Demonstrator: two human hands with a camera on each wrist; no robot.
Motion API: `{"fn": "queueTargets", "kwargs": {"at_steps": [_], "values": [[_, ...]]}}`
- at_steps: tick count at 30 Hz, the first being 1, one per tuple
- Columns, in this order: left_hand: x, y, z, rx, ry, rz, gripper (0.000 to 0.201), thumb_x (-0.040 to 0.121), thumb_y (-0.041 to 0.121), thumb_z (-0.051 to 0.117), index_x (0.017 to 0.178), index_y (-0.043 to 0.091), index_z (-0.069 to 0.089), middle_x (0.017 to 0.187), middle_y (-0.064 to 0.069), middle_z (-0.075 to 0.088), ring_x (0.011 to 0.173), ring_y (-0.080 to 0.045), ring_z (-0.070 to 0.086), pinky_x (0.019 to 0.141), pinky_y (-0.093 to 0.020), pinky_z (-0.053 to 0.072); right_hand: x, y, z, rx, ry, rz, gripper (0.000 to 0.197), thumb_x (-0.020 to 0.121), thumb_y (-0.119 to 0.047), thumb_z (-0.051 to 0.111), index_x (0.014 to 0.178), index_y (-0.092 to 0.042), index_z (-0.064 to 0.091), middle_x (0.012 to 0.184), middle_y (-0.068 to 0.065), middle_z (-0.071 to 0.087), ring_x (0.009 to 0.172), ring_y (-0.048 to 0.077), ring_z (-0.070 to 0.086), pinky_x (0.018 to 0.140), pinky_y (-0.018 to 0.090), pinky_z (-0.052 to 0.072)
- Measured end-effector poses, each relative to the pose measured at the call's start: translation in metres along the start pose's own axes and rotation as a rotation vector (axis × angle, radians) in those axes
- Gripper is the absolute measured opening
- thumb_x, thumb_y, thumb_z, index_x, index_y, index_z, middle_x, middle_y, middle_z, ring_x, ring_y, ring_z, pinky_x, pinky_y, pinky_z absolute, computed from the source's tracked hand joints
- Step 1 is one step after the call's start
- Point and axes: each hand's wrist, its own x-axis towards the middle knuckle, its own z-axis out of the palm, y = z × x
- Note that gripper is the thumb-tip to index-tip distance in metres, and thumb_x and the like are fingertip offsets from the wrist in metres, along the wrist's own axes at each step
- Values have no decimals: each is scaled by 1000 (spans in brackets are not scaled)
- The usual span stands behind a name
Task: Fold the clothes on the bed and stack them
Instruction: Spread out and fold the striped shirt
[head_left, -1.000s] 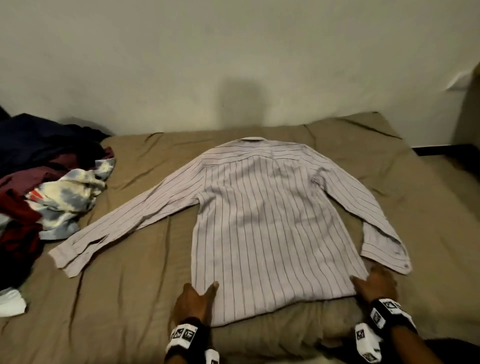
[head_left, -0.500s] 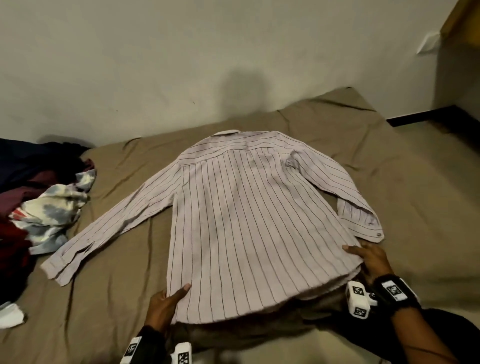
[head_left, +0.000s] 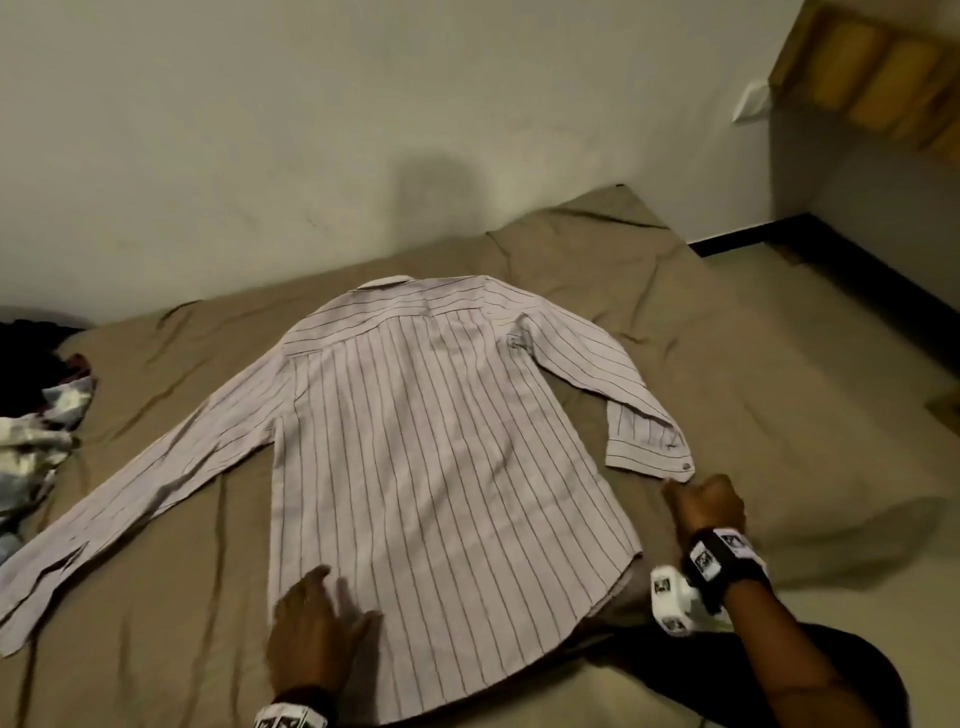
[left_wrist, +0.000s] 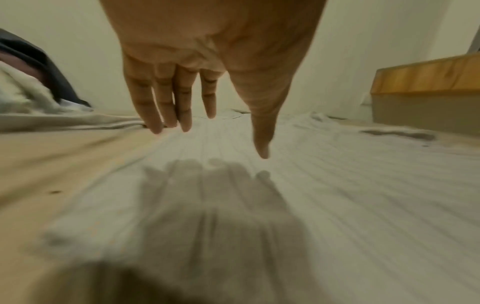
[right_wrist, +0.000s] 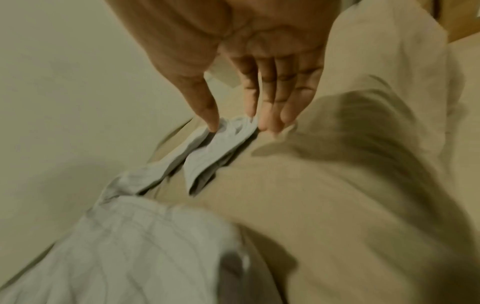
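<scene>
A pale striped long-sleeved shirt (head_left: 431, 467) lies back-up and spread flat on the tan bed (head_left: 779, 415). Its left sleeve stretches out to the left and its right sleeve bends down beside the body. My left hand (head_left: 317, 634) is flat, fingers straight, over the shirt's lower left hem. In the left wrist view the left hand (left_wrist: 221, 137) casts a shadow on the striped cloth (left_wrist: 337, 185). My right hand (head_left: 701, 506) is at the right sleeve's cuff (head_left: 647, 460). In the right wrist view the right hand (right_wrist: 240, 125) pinches the cuff (right_wrist: 223, 139) between thumb and fingers.
A pile of unfolded clothes (head_left: 36, 426) sits at the bed's left edge. A plain wall runs along the far side. Wooden furniture (head_left: 883, 88) stands at the upper right, past the bed's right edge. My dark-clothed leg (head_left: 675, 670) lies by the shirt's hem.
My right hand left the hem's right corner and moved up to the sleeve cuff. My left hand slid from beside the hem onto it. The head view swung to the right.
</scene>
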Motion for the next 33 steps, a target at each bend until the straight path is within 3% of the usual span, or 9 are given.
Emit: {"fn": "queueTargets", "kwargs": {"at_steps": [2, 4, 6, 8, 13, 17, 25, 30, 33], "values": [[5, 41, 11, 24, -76, 164, 114, 65, 69, 83, 154, 21, 32, 151, -5, 45, 136, -27, 45, 107, -43, 48, 29, -8, -7, 88, 21, 62, 81, 62, -55, 88, 114, -1, 56, 118, 26, 63, 104, 44, 63, 89, 48, 55], [11, 82, 28, 166, -169, 269, 126, 65, 69, 82, 161, 27, 12, 160, -6, 29, 144, -29, 35, 111, -46, 45, 55, -14, -6, 140, -50, 72, 89, 48, -68, 89, 104, -3, 65, 105, 21, 68, 94, 39, 67, 83, 47, 58], [17, 113, 43, 341, -277, 334, 134, 66, 55, 87, 159, 37, -7, 161, -13, 11, 148, -38, 21, 109, -56, 45, 70, -22, 2, 104, -111, 27, 85, 36, -76, 87, 82, -7, 70, 81, 11, 70, 76, 32, 69, 72, 43, 59], [24, 125, 53, 427, -370, 334, 131, 72, 39, 86, 155, 45, -15, 162, -20, 0, 148, -45, 15, 107, -60, 45, 69, -37, 13, 48, -144, -57, 78, 40, -66, 92, 88, -8, 73, 87, 6, 72, 81, 28, 69, 78, 39, 59], [32, 128, 57, 487, -436, 333, 132, 74, 36, 87, 155, 50, -16, 163, -22, -2, 148, -43, 18, 106, -51, 49, 67, -68, 8, -27, -238, -130, 21, 66, -10, 86, 82, -6, 73, 78, 8, 66, 79, 29, 67, 72, 36, 54], [30, 133, 53, 443, -445, 336, 132, 72, 44, 87, 155, 51, -14, 163, -18, -4, 150, -39, 15, 110, -49, 47, 102, -88, -56, -138, -107, -300, 8, 73, -6, 76, 77, -8, 69, 74, 10, 67, 79, 33, 69, 65, 34, 49], [23, 152, 53, 471, -394, 292, 118, 83, 44, 78, 155, 50, -16, 164, -21, -4, 150, -41, 15, 110, -45, 46, 139, -154, -154, -779, 320, -821, 24, 75, -8, 72, 98, -16, 67, 90, 16, 72, 84, 40, 69, 71, 38, 49], [27, 154, 59, 480, -394, 255, 112, 87, 42, 73, 153, 53, -17, 166, -22, -7, 153, -42, 10, 112, -50, 41, 179, -89, -123, -1151, 58, -609, 33, 84, -30, 63, 117, -28, 62, 110, 2, 71, 104, 24, 68, 92, 35, 49], [29, 152, 62, 489, -408, 248, 108, 90, 42, 70, 152, 54, -18, 166, -22, -10, 153, -43, 8, 113, -50, 41, 181, -51, -98, -1075, -70, -495, 56, 80, -24, 65, 134, -30, 49, 120, 7, 66, 106, 29, 67, 83, 35, 52]]}}
